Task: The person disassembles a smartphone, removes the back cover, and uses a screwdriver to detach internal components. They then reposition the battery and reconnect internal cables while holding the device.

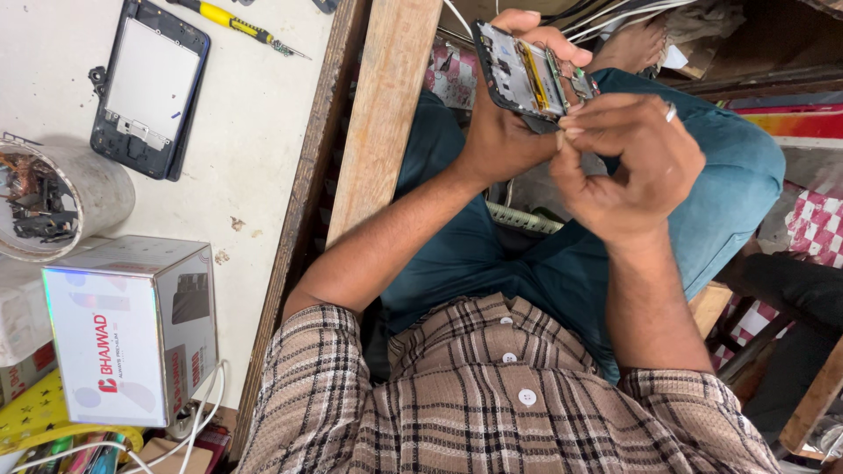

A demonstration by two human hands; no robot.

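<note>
I see my left hand [505,132] gripping the opened phone [525,77], long axis ten-to-four; my right hand [628,167] pinches at its four-o'clock end, contents unclear.

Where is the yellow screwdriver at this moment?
In the head view the yellow screwdriver lies at the top left on the white table, just right of the opened phone lying there, far from both hands.

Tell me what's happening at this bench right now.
A seated person in a plaid shirt holds an opened phone, its insides exposed, in the left hand over their lap. The right hand pinches at the phone's lower edge with its fingertips. On the table lie a second opened phone, a yellow screwdriver, a cup of parts and a white box.
</note>
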